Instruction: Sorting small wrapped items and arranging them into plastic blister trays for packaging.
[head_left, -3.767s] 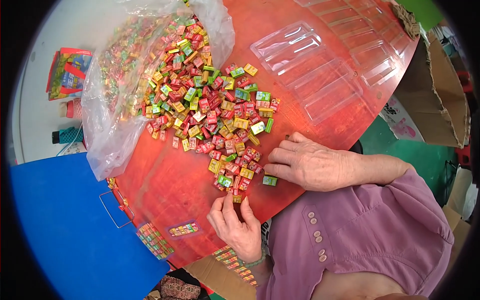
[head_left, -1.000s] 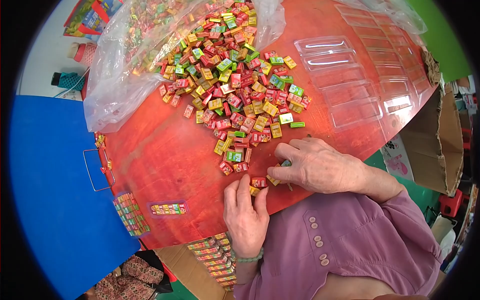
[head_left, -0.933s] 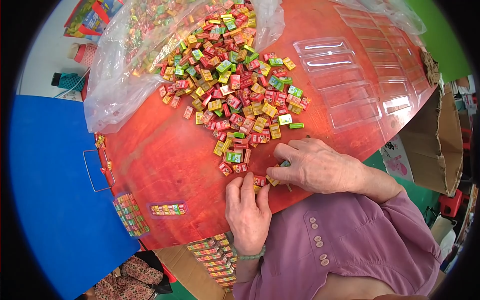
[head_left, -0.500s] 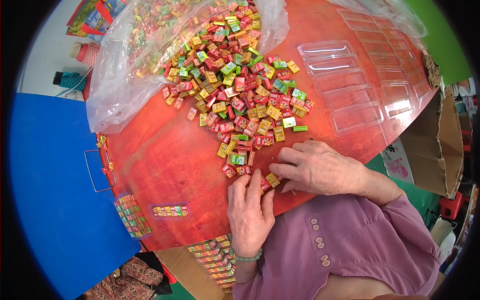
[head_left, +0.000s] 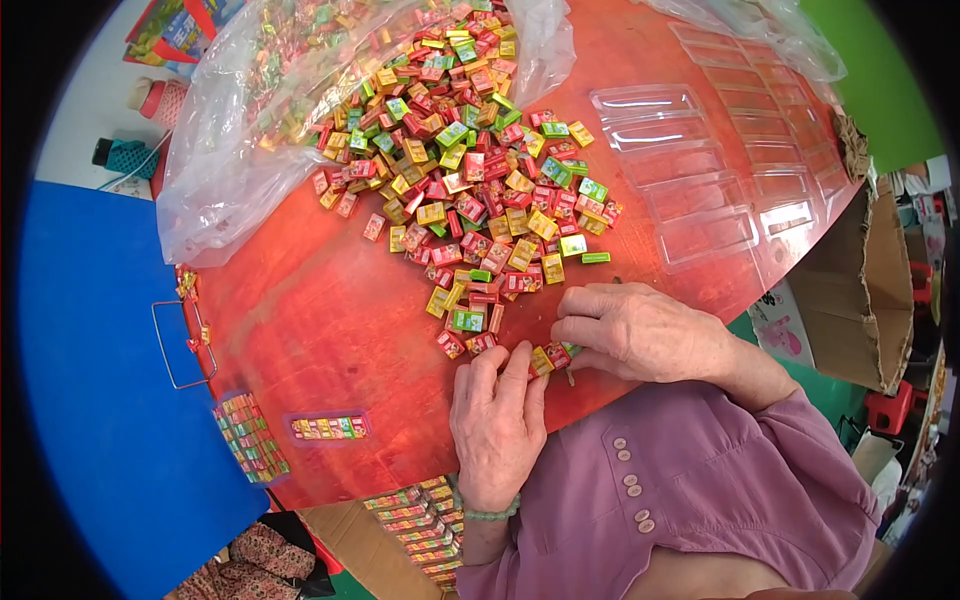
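Near the front edge of the red table, a short row of small red, yellow and green boxes (head_left: 552, 357) lies between my two hands. My left hand (head_left: 497, 420), with a green bead bracelet at its wrist, presses its fingertips against the row's left end. At the right end my right hand (head_left: 640, 333) pinches the row, its fingers curled and partly hiding the last box. Just beyond my fingers spreads a big heap of loose small boxes (head_left: 480, 190), spilling out of a clear plastic bag (head_left: 215, 190).
Clear plastic trays (head_left: 680, 165) with long compartments lie at the right. A filled tray (head_left: 328, 427) and a stack of filled packs (head_left: 250, 438) sit at the left front. Open cardboard boxes (head_left: 865, 290) stand beyond the right edge; more packs (head_left: 425, 525) are below the table.
My right hand has shifted slightly right, and a green-ended box now shows at the row's right end. My left hand stays at the left end. The whole view has shifted slightly.
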